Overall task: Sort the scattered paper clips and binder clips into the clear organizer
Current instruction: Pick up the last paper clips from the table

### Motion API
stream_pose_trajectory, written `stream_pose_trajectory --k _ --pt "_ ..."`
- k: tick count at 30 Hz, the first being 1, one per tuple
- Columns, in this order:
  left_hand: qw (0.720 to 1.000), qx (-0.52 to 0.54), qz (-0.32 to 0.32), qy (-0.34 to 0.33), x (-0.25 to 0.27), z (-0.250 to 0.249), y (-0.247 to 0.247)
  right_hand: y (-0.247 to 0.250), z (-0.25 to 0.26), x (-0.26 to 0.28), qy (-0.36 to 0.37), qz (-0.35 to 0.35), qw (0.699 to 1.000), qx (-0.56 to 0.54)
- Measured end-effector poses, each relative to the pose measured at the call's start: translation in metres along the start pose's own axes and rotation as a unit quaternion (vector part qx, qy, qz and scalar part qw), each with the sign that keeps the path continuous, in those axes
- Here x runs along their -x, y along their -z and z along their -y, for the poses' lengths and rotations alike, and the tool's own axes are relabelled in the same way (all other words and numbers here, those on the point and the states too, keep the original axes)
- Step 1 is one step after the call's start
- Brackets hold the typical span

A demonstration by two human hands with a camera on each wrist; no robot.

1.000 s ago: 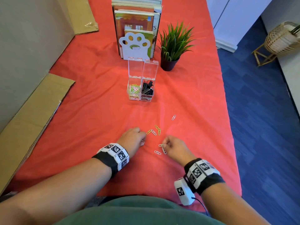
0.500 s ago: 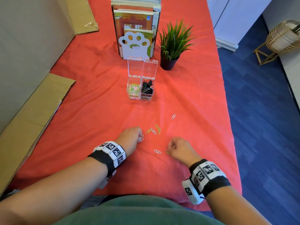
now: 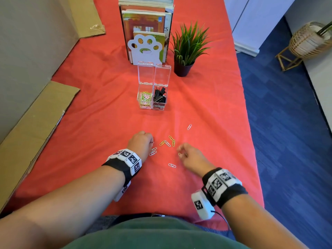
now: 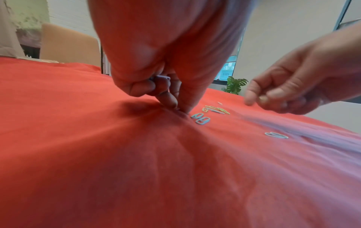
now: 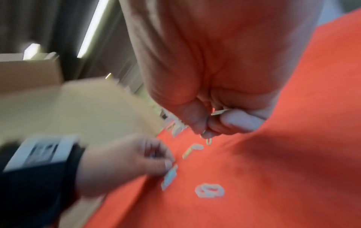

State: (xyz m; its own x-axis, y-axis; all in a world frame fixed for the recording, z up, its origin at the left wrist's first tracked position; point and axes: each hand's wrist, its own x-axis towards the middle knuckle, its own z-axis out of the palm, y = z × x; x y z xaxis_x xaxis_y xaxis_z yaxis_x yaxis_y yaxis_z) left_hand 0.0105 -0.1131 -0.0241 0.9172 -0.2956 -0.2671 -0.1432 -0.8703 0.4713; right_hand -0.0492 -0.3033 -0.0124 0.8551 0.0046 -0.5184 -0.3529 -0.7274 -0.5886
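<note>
The clear organizer (image 3: pixel 145 78) stands mid-table with both lids up; its left cell holds coloured paper clips (image 3: pixel 145 98), its right cell black binder clips (image 3: pixel 159 97). Loose paper clips lie on the red cloth: a yellow and white cluster (image 3: pixel 168 141), a pale pair (image 3: pixel 153 151), a single white one (image 3: pixel 172 165) and one farther off (image 3: pixel 189 127). My left hand (image 3: pixel 150 142) is curled, fingertips on the cloth beside the pale pair, and holds a clip (image 4: pixel 162 78) against the thumb. My right hand (image 3: pixel 180 151), just above the cloth, pinches a yellow clip (image 3: pixel 179 155).
A white paw-shaped bookend (image 3: pixel 146 48) with books and a potted plant (image 3: pixel 186 45) stand behind the organizer. Cardboard sheets (image 3: pixel 36 123) line the left side. The table's right edge (image 3: pixel 251 141) drops to blue floor.
My right hand has taken clips off the cloth near it; one white clip still lies there. My left hand has shifted slightly forward, and two pale clips now show beside it.
</note>
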Motion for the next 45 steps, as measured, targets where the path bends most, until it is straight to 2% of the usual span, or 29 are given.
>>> stream_pose_trajectory --k 2,5,7,9,10,11,13,15,17,19,20,21,22,24,25,27,29,31,34,36,37,38,39,40,41,42,43,44,45 --pt "1.0 0.001 0.013 0.008 -0.002 -0.001 -0.002 0.008 0.007 -0.011 -0.046 0.005 0.984 -0.172" --pt "0.999 0.015 0.016 0.034 -0.001 -0.002 -0.001 0.016 0.02 -0.021 -0.098 -0.002 0.915 -0.39" --pt "0.997 0.06 0.016 0.04 0.002 -0.003 0.004 0.018 0.024 -0.032 -0.105 -0.016 0.918 -0.381" --pt "0.984 0.154 0.032 0.079 0.005 -0.005 0.01 0.017 0.024 -0.044 -0.093 -0.032 0.959 -0.265" --pt "0.962 0.241 0.045 0.122 0.007 -0.005 0.014 0.017 0.024 -0.049 -0.087 -0.038 0.978 -0.186" --pt "0.922 0.344 0.056 0.172 0.008 -0.007 0.017 0.016 0.024 -0.053 -0.077 -0.051 0.989 -0.112" --pt "0.818 0.512 0.068 0.253 0.012 -0.008 0.022 0.011 0.029 -0.056 -0.053 -0.081 0.995 -0.011" --pt "0.735 0.611 0.077 0.282 0.016 -0.007 0.028 -0.001 0.032 -0.057 -0.012 -0.099 0.994 0.049" --pt "0.697 0.654 0.089 0.281 0.018 -0.006 0.032 -0.017 0.033 -0.056 0.012 -0.101 0.989 0.109" --pt "0.696 0.654 0.094 0.28 0.017 -0.01 0.03 -0.027 0.033 -0.053 0.045 -0.111 0.98 0.159" --pt "0.716 0.63 0.093 0.285 0.015 -0.011 0.027 -0.03 0.031 -0.051 0.061 -0.114 0.976 0.172" --pt "0.751 0.589 0.092 0.284 0.013 -0.014 0.023 -0.03 0.03 -0.049 0.073 -0.115 0.974 0.181" --pt "0.802 0.526 0.09 0.268 0.011 -0.014 0.018 -0.029 0.03 -0.046 0.075 -0.108 0.973 0.188" --pt "0.933 0.304 0.084 0.172 0.008 -0.011 0.007 -0.024 0.025 -0.043 0.075 -0.101 0.972 0.199" --pt "0.976 0.169 0.078 0.111 0.008 -0.008 0.003 -0.02 0.022 -0.043 0.068 -0.092 0.974 0.197" --pt "0.998 0.015 0.063 0.027 0.012 -0.003 -0.005 -0.008 0.019 -0.043 0.054 -0.069 0.982 0.167" --pt "0.998 -0.007 0.06 0.002 0.015 -0.001 -0.012 0.003 0.014 -0.044 0.003 -0.064 0.997 0.049" --pt "0.998 -0.015 0.066 -0.003 0.015 -0.001 -0.015 0.012 0.01 -0.043 -0.064 -0.056 0.983 -0.165" --pt "0.998 0.01 0.069 -0.005 0.013 -0.003 -0.015 0.024 0.004 -0.035 -0.109 -0.012 0.875 -0.472" --pt "0.989 0.109 0.092 0.039 0.012 -0.011 -0.007 0.034 0.003 -0.029 -0.122 0.022 0.789 -0.602" --pt "0.962 0.231 0.114 0.088 0.011 -0.014 -0.002 0.039 0.001 -0.029 -0.126 0.041 0.752 -0.646" --pt "0.911 0.367 0.131 0.133 0.01 -0.018 0.003 0.042 0.002 -0.028 -0.13 0.053 0.725 -0.675" --pt "0.844 0.489 0.146 0.167 0.009 -0.019 0.007 0.044 0.002 -0.027 -0.13 0.057 0.717 -0.683" --pt "0.777 0.578 0.161 0.189 0.008 -0.02 0.012 0.047 0.004 -0.028 -0.128 0.053 0.728 -0.672" --pt "0.728 0.633 0.171 0.198 0.007 -0.021 0.016 0.048 0.005 -0.029 -0.138 0.045 0.736 -0.662" --pt "0.706 0.656 0.173 0.202 0.006 -0.023 0.021 0.048 0.006 -0.033 -0.158 0.024 0.755 -0.636" --pt "0.703 0.66 0.167 0.207 0.003 -0.026 0.023 0.051 0.008 -0.039 -0.174 -0.003 0.787 -0.592" --pt "0.721 0.64 0.156 0.216 0.0 -0.029 0.023 0.053 0.009 -0.046 -0.187 -0.027 0.835 -0.516" --pt "0.763 0.592 0.14 0.219 -0.003 -0.033 0.02 0.055 0.008 -0.054 -0.181 -0.05 0.899 -0.396"
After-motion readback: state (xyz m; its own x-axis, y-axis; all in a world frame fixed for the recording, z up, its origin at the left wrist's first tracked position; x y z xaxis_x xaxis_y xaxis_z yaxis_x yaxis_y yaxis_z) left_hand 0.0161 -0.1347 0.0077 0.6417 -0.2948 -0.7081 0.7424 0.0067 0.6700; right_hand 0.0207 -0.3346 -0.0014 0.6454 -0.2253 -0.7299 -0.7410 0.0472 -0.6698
